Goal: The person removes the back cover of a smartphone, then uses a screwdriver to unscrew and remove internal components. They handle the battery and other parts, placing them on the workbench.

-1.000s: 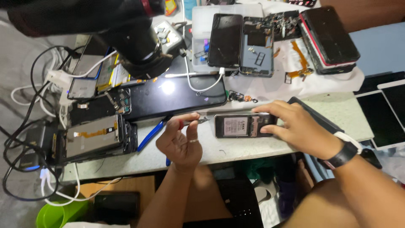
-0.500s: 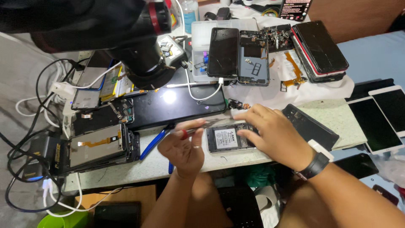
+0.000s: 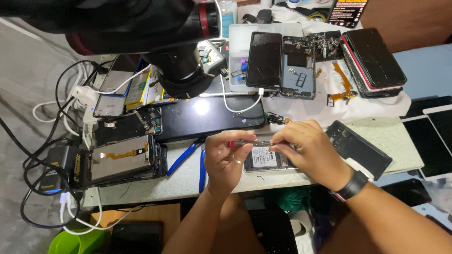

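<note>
Metal tool: thin tweezers (image 3: 252, 143) with a red end, held level between both hands above the opened phone.
Opened phone: opened phone (image 3: 266, 159) lies flat at the near edge of the tabletop (image 3: 400, 141), battery label up.
Left hand: left hand (image 3: 227, 160), fingers pinching the tweezers' red end.
Right hand: right hand (image 3: 310, 153), black wristband, fingers pinching the other end, palm over the phone.
Nearby: blue-handled pliers (image 3: 193, 157) just left; black phone back (image 3: 360, 148) to the right.

Hands (image 3: 228, 160) together (fingers pinched)
</note>
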